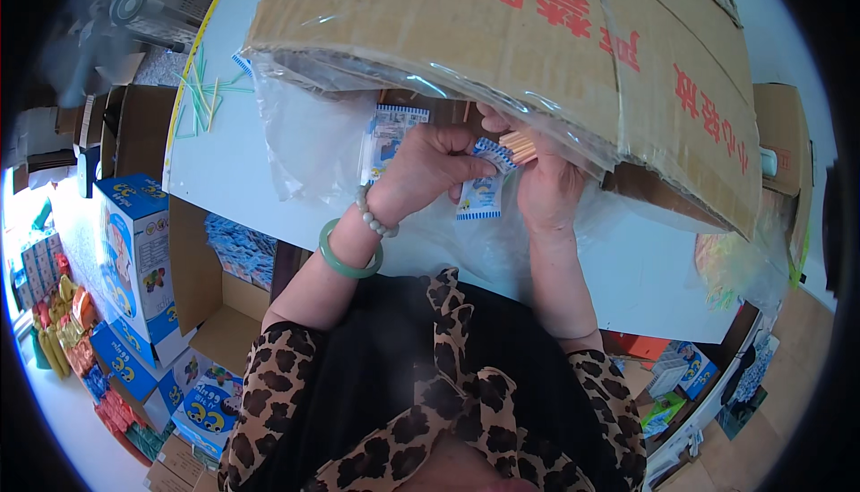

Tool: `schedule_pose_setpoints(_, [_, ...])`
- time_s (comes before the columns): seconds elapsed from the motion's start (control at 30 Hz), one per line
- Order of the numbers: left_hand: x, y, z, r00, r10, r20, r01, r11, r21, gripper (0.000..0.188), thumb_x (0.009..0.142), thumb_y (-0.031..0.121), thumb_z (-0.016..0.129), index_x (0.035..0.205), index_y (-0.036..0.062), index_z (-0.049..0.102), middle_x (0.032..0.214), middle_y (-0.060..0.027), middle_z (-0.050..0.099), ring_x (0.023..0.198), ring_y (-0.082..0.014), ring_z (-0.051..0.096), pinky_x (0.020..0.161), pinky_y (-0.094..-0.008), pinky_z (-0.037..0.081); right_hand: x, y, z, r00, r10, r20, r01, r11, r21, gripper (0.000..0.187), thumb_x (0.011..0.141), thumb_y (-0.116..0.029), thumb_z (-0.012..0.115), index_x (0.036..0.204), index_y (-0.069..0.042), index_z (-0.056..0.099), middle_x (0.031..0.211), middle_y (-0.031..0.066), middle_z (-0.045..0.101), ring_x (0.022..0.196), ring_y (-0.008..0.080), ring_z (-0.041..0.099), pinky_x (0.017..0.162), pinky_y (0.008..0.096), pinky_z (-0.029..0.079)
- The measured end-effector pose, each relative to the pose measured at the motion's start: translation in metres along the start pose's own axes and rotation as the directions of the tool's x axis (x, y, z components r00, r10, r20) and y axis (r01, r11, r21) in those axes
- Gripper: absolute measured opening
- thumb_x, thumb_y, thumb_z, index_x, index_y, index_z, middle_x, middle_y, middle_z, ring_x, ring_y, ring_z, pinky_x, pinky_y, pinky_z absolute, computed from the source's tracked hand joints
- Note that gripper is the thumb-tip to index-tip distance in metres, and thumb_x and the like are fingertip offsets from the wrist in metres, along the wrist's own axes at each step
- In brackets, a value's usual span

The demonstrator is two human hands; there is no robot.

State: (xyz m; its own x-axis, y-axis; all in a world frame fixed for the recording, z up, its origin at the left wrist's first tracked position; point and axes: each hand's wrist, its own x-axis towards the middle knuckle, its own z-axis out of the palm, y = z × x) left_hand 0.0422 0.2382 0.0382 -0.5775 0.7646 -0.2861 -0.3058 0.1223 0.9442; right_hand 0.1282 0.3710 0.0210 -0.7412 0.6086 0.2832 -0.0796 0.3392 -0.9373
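My left hand (pixel 425 162), with a beaded bracelet and a green bangle (pixel 339 255) on its wrist, pinches a small blue-and-white packet (pixel 481 196) between thumb and fingers. Close by on the right, my right hand (pixel 548 189) is closed around a bundle of thin orange sticks (pixel 518 145), whose ends point toward the packet. Part of that hand lies behind clear plastic at the carton's mouth. Another blue-and-white packet (pixel 390 138) lies left of my left hand. Over both hands looms a large cardboard carton (pixel 502 26) on its side, lined with a clear plastic bag (pixel 300 147).
Loose pale green sticks (pixel 202 98) lie on the white table (pixel 215 156) at the left. Below, an open carton (pixel 199 268) holds many blue packets (pixel 240 248). Blue-and-white boxes (pixel 134 241) stack beside it. A bag of pale sticks (pixel 739 264) sits at the right.
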Motion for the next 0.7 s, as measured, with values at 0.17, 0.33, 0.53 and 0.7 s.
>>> schedule_pose_setpoints(0.17, [0.000, 0.001, -0.001, 1.000, -0.010, -0.007, 0.010, 1.000, 0.014, 0.010, 0.074, 0.006, 0.068, 0.072, -0.0011, 0.062, 0.058, -0.0018, 0.057, 0.045, -0.0043, 0.048, 0.040, -0.0201, 0.039, -0.004, -0.006, -0.001, 0.993, -0.106, 0.051, 0.115, 0.957, -0.266, 0.028, 0.088, -0.018, 0.044, 0.090, 0.004, 0.061, 0.084, 0.0141, 0.064, 0.083, 0.0238, 0.062, 0.075, 0.0325, 0.049])
schedule_pose_setpoints(0.33, [0.001, -0.004, 0.000, 0.999, -0.026, -0.020, 0.027, 0.999, 0.036, 0.010, 0.074, 0.007, 0.069, 0.072, -0.0006, 0.062, 0.058, -0.0007, 0.056, 0.046, -0.0036, 0.047, 0.041, -0.0199, 0.039, 0.003, -0.012, -0.006, 0.987, -0.143, 0.071, 0.160, 0.902, -0.400, 0.026, 0.086, -0.017, 0.044, 0.088, 0.003, 0.062, 0.083, 0.0134, 0.064, 0.080, 0.0214, 0.062, 0.073, 0.0311, 0.049])
schedule_pose_setpoints(0.53, [0.000, 0.001, -0.001, 0.999, 0.022, 0.031, -0.024, 0.998, 0.059, 0.013, 0.073, 0.005, 0.069, 0.066, 0.0016, 0.059, 0.058, 0.0007, 0.055, 0.049, -0.0036, 0.048, 0.044, -0.0196, 0.041, -0.001, -0.005, -0.001, 0.993, 0.001, 0.115, 0.014, 0.992, -0.125, 0.026, 0.086, -0.018, 0.047, 0.092, 0.003, 0.060, 0.084, 0.0145, 0.064, 0.080, 0.0232, 0.062, 0.075, 0.0338, 0.048])
schedule_pose_setpoints(0.7, [0.000, -0.001, -0.005, 0.998, 0.011, 0.060, -0.007, 0.997, -0.075, 0.013, 0.072, 0.005, 0.071, 0.068, 0.0033, 0.059, 0.060, 0.0015, 0.055, 0.053, -0.0029, 0.048, 0.047, -0.0187, 0.040, -0.001, 0.003, -0.004, 0.966, 0.192, 0.172, -0.206, 0.976, 0.066, 0.029, 0.086, -0.021, 0.050, 0.097, 0.005, 0.058, 0.090, 0.0161, 0.063, 0.085, 0.0256, 0.061, 0.080, 0.0376, 0.047])
